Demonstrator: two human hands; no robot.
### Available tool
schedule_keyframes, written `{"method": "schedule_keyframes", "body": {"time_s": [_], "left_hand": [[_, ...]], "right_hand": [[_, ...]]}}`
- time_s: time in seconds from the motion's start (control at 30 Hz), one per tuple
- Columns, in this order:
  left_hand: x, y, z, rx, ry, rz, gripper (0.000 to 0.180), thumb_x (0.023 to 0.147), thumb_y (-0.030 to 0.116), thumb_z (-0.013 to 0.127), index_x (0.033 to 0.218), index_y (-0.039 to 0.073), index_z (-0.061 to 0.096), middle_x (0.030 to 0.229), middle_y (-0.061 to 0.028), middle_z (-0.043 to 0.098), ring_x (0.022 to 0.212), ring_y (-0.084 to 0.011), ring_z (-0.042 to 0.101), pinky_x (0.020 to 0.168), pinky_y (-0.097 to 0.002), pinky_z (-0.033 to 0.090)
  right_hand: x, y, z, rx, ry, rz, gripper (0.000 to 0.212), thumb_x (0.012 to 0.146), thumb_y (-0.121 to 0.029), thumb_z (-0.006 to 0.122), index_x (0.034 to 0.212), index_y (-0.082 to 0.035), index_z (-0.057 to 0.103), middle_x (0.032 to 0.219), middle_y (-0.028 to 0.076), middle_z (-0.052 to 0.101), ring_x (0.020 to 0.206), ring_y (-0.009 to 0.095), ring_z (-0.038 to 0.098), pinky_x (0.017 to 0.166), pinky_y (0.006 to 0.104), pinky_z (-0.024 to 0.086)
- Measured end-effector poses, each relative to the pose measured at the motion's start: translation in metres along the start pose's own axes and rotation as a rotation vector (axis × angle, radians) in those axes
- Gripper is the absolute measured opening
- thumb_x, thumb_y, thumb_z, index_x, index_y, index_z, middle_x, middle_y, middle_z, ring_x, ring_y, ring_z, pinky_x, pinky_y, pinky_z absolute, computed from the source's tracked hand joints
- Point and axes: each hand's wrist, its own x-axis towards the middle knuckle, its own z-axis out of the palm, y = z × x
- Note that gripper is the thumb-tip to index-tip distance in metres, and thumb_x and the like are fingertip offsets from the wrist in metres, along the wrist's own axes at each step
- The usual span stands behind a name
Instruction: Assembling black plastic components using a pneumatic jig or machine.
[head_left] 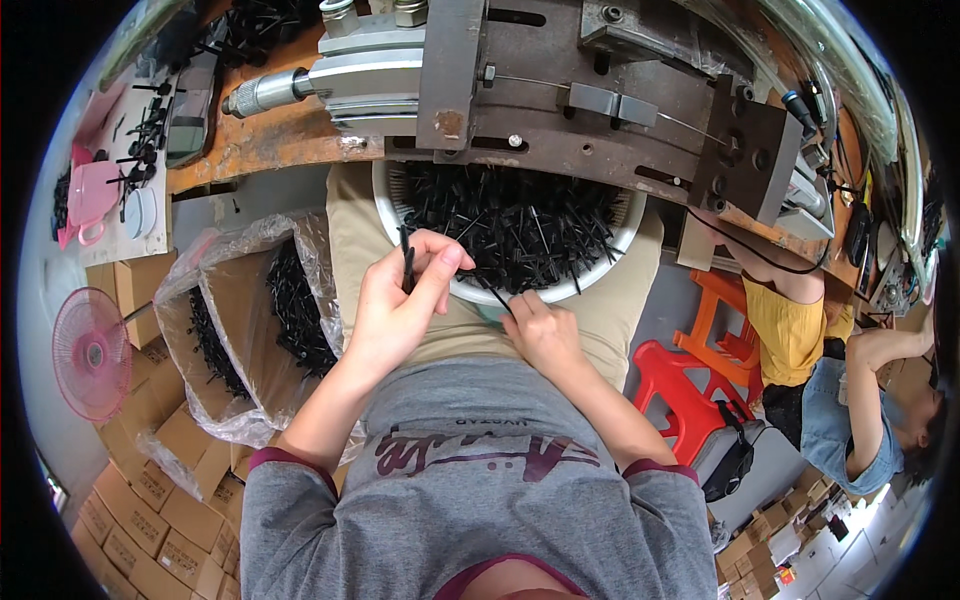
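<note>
A round white basin [383,205] rests on my lap, heaped with small black stick-like parts [510,215]. My left hand [400,300] is at the basin's near left rim, its fingers closed around a thin black part [407,262] that stands up between them. At the near rim, my right hand [545,335] is closed, pinching the end of another thin black part [497,293] that points toward the heap. The exact kind of these parts is too small to make out.
A metal bench fixture [560,130] with a thin rod spans the wooden table beyond the basin. Left are a plastic-lined carton [235,320] of black parts and a pink fan [92,353]. Right are red [680,385] and orange stools [715,320], and a seated person [840,400].
</note>
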Motion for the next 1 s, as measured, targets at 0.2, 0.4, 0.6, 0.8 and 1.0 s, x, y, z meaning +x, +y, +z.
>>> {"method": "schedule_keyframes", "body": {"time_s": [0.2,0.4,0.6,0.8,1.0], "left_hand": [[0.000,-0.025,0.000,0.194,0.030,0.093,0.016,0.094,0.018,0.060,0.094,0.002,0.064,0.072,0.0012,0.059,0.058,-0.0030,0.046,0.052,-0.0204,0.037],[-0.005,-0.025,-0.007,0.496,-0.221,0.210,0.036,0.084,0.012,0.070,0.119,0.005,0.066,0.088,-0.0029,0.068,0.069,-0.0100,0.057,0.060,-0.0214,0.042],[-0.019,0.014,-0.003,0.257,-0.424,0.205,0.032,0.078,0.003,0.073,0.110,0.004,0.070,0.092,-0.0084,0.071,0.079,-0.0147,0.066,0.068,-0.0264,0.051],[-0.020,0.024,0.011,0.391,-0.352,0.760,0.026,0.069,0.009,0.079,0.095,0.007,0.074,0.088,-0.0059,0.069,0.069,-0.0189,0.068,0.058,-0.0292,0.055],[-0.026,0.034,0.014,0.525,-0.317,0.883,0.029,0.066,0.012,0.080,0.094,0.010,0.075,0.086,-0.0038,0.068,0.066,-0.0165,0.067,0.054,-0.0268,0.053]], "right_hand": [[0.000,0.005,0.004,-0.044,0.027,-0.024,0.011,0.074,-0.008,0.067,0.076,-0.005,0.057,0.070,0.009,0.058,0.053,0.024,0.062,0.048,0.0365,0.051],[0.012,-0.020,-0.074,0.633,-0.111,0.286,0.009,0.075,-0.004,0.071,0.081,-0.005,0.065,0.072,0.007,0.067,0.048,0.008,0.053,0.044,0.0240,0.043],[0.027,-0.015,-0.122,1.437,-0.077,0.484,0.010,0.085,-0.004,0.069,0.092,0.001,0.064,0.080,0.007,0.069,0.052,0.008,0.057,0.046,0.0205,0.042],[0.037,-0.026,-0.131,1.724,0.007,0.401,0.016,0.094,-0.014,0.060,0.098,0.002,0.062,0.082,0.013,0.067,0.055,0.015,0.063,0.051,0.0245,0.047],[0.045,-0.027,-0.140,1.526,0.356,0.341,0.019,0.097,-0.011,0.051,0.095,0.006,0.059,0.082,0.019,0.065,0.052,0.019,0.062,0.051,0.0262,0.049]]}}
